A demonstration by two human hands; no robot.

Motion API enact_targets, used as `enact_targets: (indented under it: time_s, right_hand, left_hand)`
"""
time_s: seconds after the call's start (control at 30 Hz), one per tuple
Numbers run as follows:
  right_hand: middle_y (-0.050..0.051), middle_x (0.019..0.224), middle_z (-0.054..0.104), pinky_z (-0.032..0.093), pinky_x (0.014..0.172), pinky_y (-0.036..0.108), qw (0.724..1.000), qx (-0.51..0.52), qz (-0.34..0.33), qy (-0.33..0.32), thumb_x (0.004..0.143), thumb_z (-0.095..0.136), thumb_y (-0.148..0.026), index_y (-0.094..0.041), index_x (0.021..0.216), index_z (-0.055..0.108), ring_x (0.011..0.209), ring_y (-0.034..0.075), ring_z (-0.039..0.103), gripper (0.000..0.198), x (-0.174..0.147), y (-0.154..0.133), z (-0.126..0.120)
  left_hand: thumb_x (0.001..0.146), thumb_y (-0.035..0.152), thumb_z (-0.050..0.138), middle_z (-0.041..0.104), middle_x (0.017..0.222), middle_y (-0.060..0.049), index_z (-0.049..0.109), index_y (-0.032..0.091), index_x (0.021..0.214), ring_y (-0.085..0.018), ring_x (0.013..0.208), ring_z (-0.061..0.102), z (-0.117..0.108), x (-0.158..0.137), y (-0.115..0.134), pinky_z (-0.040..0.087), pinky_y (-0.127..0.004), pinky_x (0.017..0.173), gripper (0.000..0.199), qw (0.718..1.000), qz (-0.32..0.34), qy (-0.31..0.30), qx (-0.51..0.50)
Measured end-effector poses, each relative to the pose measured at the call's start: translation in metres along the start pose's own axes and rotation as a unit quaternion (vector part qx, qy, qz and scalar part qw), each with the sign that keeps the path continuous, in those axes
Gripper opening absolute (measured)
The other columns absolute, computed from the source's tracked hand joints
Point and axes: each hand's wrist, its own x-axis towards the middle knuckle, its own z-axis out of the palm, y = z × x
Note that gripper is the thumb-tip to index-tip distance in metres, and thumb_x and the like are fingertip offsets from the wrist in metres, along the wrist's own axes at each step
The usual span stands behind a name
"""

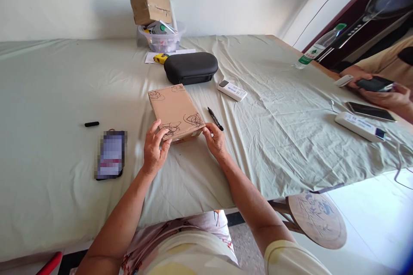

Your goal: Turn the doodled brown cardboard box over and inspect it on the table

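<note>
A small cardboard box (pixel 176 109) lies on the cloth in front of me, with black scribbles at the corners of its top. My left hand (pixel 155 148) holds its near left corner, fingers curved over the top edge. At the near right corner, my right hand (pixel 214 139) pinches the box between thumb and fingers. An uncapped black marker (pixel 215 119) rests just beyond my right hand. Its likely cap, a short black piece (pixel 92 124), lies far to the left. A phone (pixel 111 154) with a blurred screen is left of my left hand.
Behind the box are a black case (pixel 191 68), a white power bank (pixel 232 90) and a plastic basket (pixel 164 41) carrying another carton (pixel 151 7). At right stand a water bottle (pixel 319 47), a second power bank (pixel 359 126) and a phone (pixel 371 111), near another person's hands (pixel 383 94).
</note>
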Motion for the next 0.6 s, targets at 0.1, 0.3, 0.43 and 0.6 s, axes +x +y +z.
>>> enact_targets:
  time_s: [0.1, 0.3, 0.43, 0.6]
  right_hand:
    - [0.006, 0.088, 0.074, 0.054, 0.074, 0.031, 1.000, 0.005, 0.010, -0.008, 0.098, 0.045, -0.082, -0.022, 0.098, 0.072, 0.075, 0.017, 0.065, 0.065, 0.000, 0.001, -0.001]
    - [0.006, 0.089, 0.075, 0.054, 0.074, 0.032, 1.000, 0.013, 0.011, -0.024, 0.098, 0.050, -0.079, -0.023, 0.100, 0.071, 0.075, 0.017, 0.065, 0.060, 0.001, 0.003, -0.001]
    - [0.006, 0.093, 0.077, 0.056, 0.081, 0.035, 0.998, -0.030, -0.007, -0.057, 0.099, 0.059, -0.069, -0.024, 0.106, 0.070, 0.082, 0.020, 0.068, 0.046, 0.000, 0.011, 0.001]
    - [0.009, 0.104, 0.077, 0.051, 0.095, 0.043, 0.974, -0.210, -0.023, -0.081, 0.096, 0.072, -0.046, -0.025, 0.098, 0.071, 0.100, 0.027, 0.067, 0.021, -0.005, 0.021, 0.008]
  left_hand:
    - [0.107, 0.038, 0.058, 0.060, 0.154, -0.018, 0.064, 0.023, 0.126, -0.028, 0.145, 0.060, -0.001, 0.000, -0.001, 0.053, -0.045, 0.117, 0.025, 1.000, -0.003, -0.001, 0.000]
    - [0.109, 0.026, 0.053, 0.059, 0.157, -0.018, 0.063, 0.024, 0.127, -0.024, 0.145, 0.061, 0.000, 0.001, 0.001, 0.054, -0.041, 0.116, 0.021, 1.000, 0.004, 0.014, 0.001]
    - [0.110, 0.026, 0.049, 0.058, 0.158, -0.019, 0.062, 0.023, 0.126, -0.023, 0.146, 0.060, 0.000, 0.002, 0.000, 0.054, -0.041, 0.116, 0.021, 1.000, -0.007, 0.019, -0.001]
    - [0.110, 0.032, 0.048, 0.057, 0.159, -0.020, 0.061, 0.023, 0.129, -0.026, 0.150, 0.057, 0.001, 0.000, -0.002, 0.054, -0.045, 0.118, 0.024, 0.999, -0.033, 0.003, -0.002]
